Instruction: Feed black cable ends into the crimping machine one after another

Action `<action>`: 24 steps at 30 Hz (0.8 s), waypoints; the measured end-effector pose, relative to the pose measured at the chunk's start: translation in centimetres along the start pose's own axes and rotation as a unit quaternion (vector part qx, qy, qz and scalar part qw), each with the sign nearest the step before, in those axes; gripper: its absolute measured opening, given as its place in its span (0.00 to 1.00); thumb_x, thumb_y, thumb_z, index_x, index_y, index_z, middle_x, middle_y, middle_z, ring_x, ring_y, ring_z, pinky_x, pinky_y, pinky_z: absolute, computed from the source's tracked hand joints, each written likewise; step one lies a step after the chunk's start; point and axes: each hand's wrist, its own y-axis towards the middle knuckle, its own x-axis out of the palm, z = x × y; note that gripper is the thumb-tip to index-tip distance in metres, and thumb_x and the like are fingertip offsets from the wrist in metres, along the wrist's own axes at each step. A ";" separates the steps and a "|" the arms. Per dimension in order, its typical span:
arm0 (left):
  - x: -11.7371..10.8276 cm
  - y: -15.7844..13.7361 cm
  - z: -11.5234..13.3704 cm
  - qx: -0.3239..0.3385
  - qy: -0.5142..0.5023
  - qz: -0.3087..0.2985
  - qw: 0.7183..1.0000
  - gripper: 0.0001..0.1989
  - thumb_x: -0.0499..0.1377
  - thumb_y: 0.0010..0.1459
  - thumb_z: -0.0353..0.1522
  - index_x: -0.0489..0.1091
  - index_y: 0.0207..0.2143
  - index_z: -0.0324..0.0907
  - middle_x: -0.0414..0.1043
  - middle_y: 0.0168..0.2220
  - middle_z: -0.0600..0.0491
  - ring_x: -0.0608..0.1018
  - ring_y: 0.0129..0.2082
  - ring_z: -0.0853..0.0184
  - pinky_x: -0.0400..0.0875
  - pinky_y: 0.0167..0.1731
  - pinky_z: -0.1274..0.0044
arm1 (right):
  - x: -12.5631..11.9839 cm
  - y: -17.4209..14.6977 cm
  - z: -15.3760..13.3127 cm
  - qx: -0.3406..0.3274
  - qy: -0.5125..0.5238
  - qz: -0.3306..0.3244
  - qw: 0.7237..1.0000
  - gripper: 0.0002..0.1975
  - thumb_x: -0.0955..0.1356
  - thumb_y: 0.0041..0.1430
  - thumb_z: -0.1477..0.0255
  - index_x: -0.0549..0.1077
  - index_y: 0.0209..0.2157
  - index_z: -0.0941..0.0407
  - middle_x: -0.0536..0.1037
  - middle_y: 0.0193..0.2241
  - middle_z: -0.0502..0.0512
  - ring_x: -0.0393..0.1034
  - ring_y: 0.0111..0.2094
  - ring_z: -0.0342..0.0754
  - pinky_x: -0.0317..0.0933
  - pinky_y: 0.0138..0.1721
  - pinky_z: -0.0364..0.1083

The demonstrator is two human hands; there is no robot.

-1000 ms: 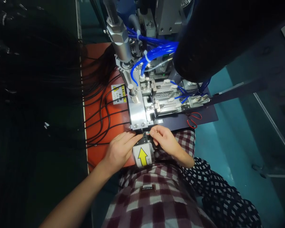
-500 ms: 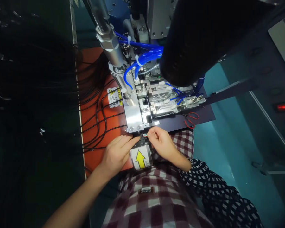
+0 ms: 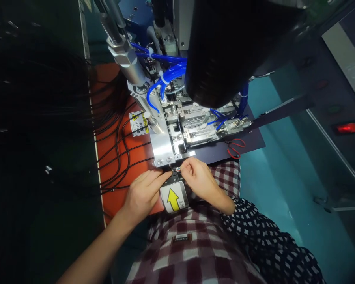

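My left hand [image 3: 144, 191] lies at the front edge of the machine, fingers together and pressed down beside a small black fixture [image 3: 173, 177]. What is under its fingertips is hidden. My right hand [image 3: 197, 178] is closed in a pinch on the fixture's other side, thumb against forefinger. Thin wires [image 3: 177, 169], light and reddish, show between the two hands and run into the right hand's pinch. Just in front of the fixture is a white label with a yellow arrow [image 3: 173, 199]. A shiny metal plate [image 3: 162, 149] stands right behind my fingers.
Several black cables [image 3: 127, 152] lie across the orange mat [image 3: 112, 203] at left. Blue air tubes [image 3: 173, 73] and metal cylinders [image 3: 204, 136] fill the machine behind. Red-handled scissors [image 3: 236, 148] lie on the dark base plate at right. A large black tube [image 3: 215, 51] hangs overhead.
The whole view has shifted slightly, so the machine's upper parts appear further left. Both hands keep nearly the same place at the fixture, and their grip looks unchanged.
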 end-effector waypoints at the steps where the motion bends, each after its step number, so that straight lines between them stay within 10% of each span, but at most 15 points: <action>1: 0.0 0.0 0.0 0.001 0.001 0.001 1.000 0.16 0.51 0.61 0.22 0.73 0.47 0.39 0.74 0.39 0.46 0.76 0.37 0.64 0.73 0.37 0.73 | 0.0 0.1 0.3 0.022 0.050 -0.017 0.998 0.05 0.65 0.58 0.72 0.69 0.29 0.56 0.71 0.23 0.49 0.64 0.22 0.41 0.58 0.24 0.42; 6: 0.0 0.1 0.0 0.007 0.001 0.002 1.000 0.15 0.52 0.61 0.22 0.73 0.47 0.37 0.74 0.39 0.45 0.76 0.38 0.63 0.73 0.38 0.73 | -0.2 0.5 1.6 0.076 0.209 -0.056 0.973 0.08 0.68 0.56 0.67 0.71 0.31 0.58 0.71 0.26 0.49 0.66 0.20 0.39 0.60 0.22 0.41; 24: -0.3 0.3 0.1 0.002 0.003 -0.007 1.000 0.15 0.51 0.61 0.21 0.74 0.45 0.36 0.74 0.38 0.44 0.76 0.37 0.64 0.72 0.36 0.74 | 0.1 1.7 1.3 0.087 0.143 -0.076 0.983 0.07 0.67 0.52 0.71 0.73 0.23 0.58 0.69 0.12 0.46 0.62 0.16 0.40 0.55 0.20 0.40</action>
